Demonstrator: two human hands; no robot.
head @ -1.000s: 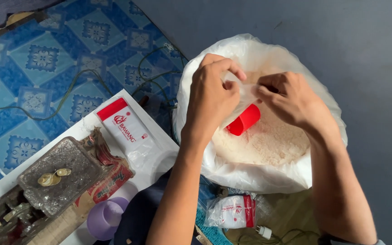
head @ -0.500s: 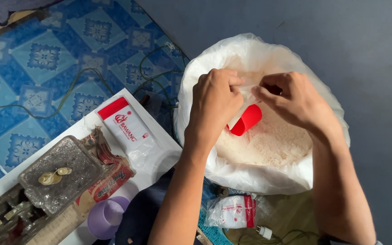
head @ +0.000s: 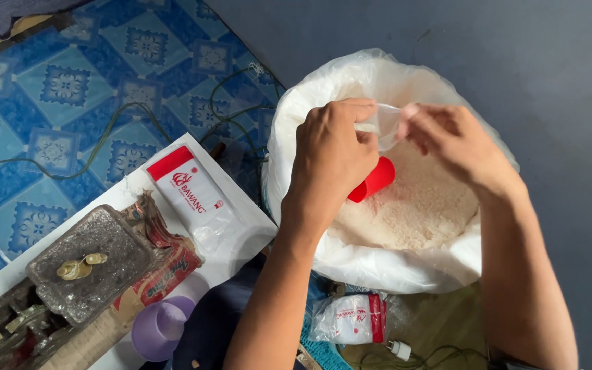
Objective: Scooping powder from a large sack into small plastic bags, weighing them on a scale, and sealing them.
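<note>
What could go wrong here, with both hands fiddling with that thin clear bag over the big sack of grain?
The small clear bag is pinched between the left hand and the right hand; being thin, it might tear or slip. The red cup lies tilted in the white grain, so it may sink or roll. The big sack has a soft, folded rim; a nudge could spill grain towards the cables.

Soft, even daylight fills the scene, moderately bright, with no harsh glare. The big white plastic sack (head: pixel 351 260) is the brightest area, close to washed out along its upper rim. Shadows are faint and diffuse; a dim one lies under the left forearm on the white board (head: pixel 241 240). The right hand (head: pixel 450 140) is slightly motion-blurred at the fingertips, while the left hand (head: pixel 330 161) and the blue patterned floor (head: pixel 63 89) look sharp. The grey floor at the right is darker and flat.
</note>
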